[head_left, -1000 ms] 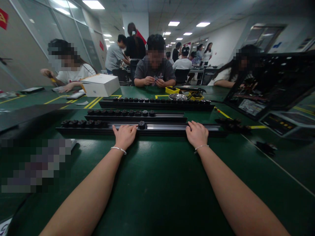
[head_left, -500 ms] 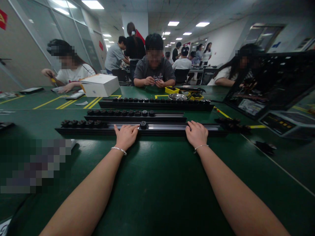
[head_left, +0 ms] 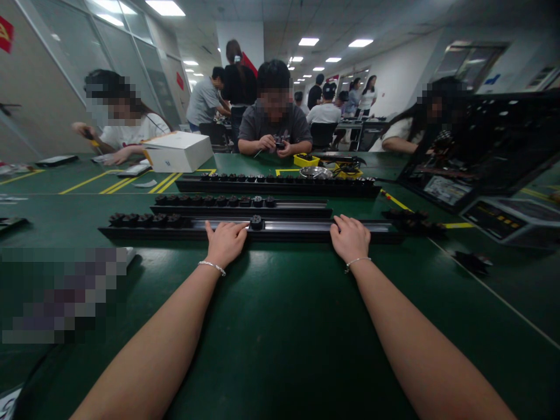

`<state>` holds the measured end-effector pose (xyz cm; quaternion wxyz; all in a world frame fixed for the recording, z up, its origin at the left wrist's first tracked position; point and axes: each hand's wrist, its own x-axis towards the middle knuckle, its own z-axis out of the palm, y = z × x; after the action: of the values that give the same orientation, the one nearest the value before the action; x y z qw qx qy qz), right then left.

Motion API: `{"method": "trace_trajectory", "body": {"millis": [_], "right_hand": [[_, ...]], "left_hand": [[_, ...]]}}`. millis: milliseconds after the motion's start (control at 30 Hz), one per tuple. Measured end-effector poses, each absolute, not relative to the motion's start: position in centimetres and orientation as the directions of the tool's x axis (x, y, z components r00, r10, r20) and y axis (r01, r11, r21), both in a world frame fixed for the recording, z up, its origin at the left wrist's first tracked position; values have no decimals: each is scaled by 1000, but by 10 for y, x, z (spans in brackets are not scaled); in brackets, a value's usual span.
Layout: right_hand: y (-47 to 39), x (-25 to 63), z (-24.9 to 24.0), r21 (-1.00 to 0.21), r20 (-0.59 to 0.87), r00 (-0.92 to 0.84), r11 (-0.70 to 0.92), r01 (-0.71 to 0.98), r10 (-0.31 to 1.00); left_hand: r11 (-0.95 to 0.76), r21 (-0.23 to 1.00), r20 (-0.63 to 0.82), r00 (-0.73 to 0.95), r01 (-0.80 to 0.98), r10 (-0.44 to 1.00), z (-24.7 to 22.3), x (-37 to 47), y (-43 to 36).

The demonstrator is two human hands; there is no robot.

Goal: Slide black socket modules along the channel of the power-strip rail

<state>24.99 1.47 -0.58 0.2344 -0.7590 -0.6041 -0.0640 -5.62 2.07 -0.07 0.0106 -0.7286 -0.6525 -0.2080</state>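
Observation:
A long black rail [head_left: 289,235] with a shiny metal channel lies crosswise before me. My left hand [head_left: 226,242] grips it left of centre, fingers curled over the near wall and their tips partly hidden in the channel. Its rightmost fingertip is beside a small round black part [head_left: 256,222], touching or nearly so. Farther right, my right hand [head_left: 350,238] holds the same rail, fingers bent over the wall. At the rail's left end sit several more round black parts [head_left: 144,220]. A dark cluster of similar parts [head_left: 413,221] is at its right end.
Two more black rails with round parts, a middle rail [head_left: 236,210] and a far rail [head_left: 280,185], lie behind. A white box [head_left: 177,153], yellow trays [head_left: 305,160] and a black-framed case [head_left: 490,140] stand beyond. A co-worker [head_left: 275,119] sits opposite, handling a small object.
My two hands and the near rail stay almost still. The lone round part sits in about the same spot. Opposite, the co-worker's hands have shifted slightly around the small object.

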Motion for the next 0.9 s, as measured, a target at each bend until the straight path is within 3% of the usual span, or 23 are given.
{"method": "trace_trajectory", "body": {"millis": [900], "right_hand": [[14, 250, -5, -290, 378, 260, -153, 945, 889]], "left_hand": [[-198, 217, 308, 126, 956, 943, 0, -56, 19]]}}
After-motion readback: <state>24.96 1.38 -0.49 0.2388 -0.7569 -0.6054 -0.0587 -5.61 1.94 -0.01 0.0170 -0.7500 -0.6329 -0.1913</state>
